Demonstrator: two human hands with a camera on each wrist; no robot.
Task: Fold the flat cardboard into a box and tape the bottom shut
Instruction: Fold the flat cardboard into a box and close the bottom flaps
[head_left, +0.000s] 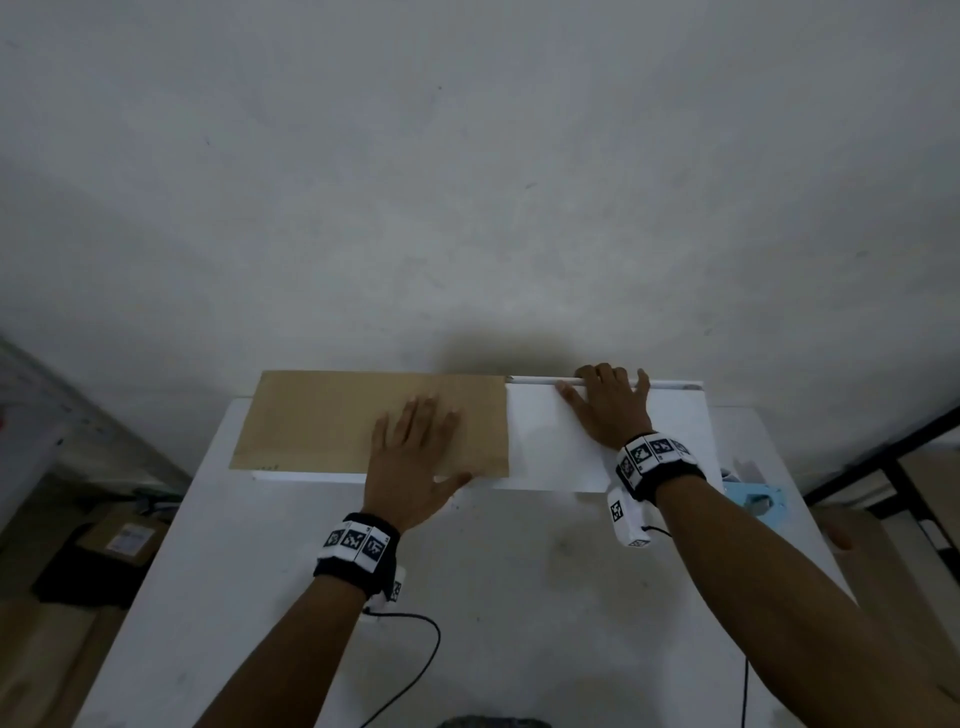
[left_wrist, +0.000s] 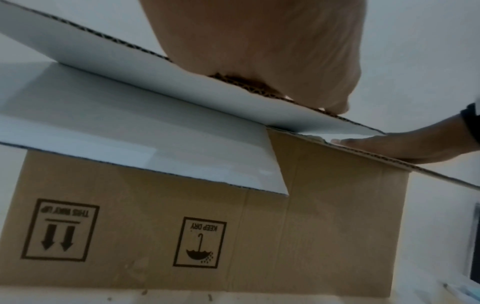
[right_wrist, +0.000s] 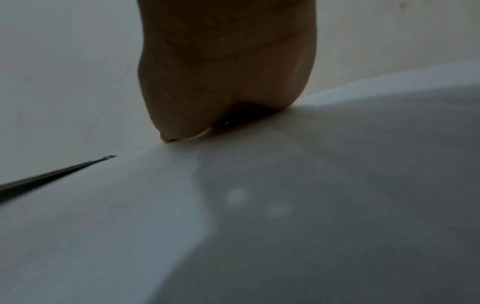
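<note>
The cardboard box stands upside down on the white table (head_left: 467, 597), against the wall. Its brown side (left_wrist: 145, 226) shows inverted "THIS WAY UP" and "KEEP DRY" marks. On top, a brown flap (head_left: 322, 421) lies on the left and a white-faced flap (head_left: 540, 441) on the right. My left hand (head_left: 415, 452) lies flat on the brown flap with its fingers spread. My right hand (head_left: 608, 405) presses flat on the white flap, fingertips at its far edge. In the left wrist view the left palm (left_wrist: 259, 51) bears on a flap edge. The right palm (right_wrist: 223, 72) rests on the white surface (right_wrist: 259, 205).
A light blue object (head_left: 753, 499) lies on the table just right of the box. A black cable (head_left: 415, 649) trails over the table's near part. On the floor at left sits a cardboard parcel (head_left: 124, 540). A black frame (head_left: 883, 457) stands at right.
</note>
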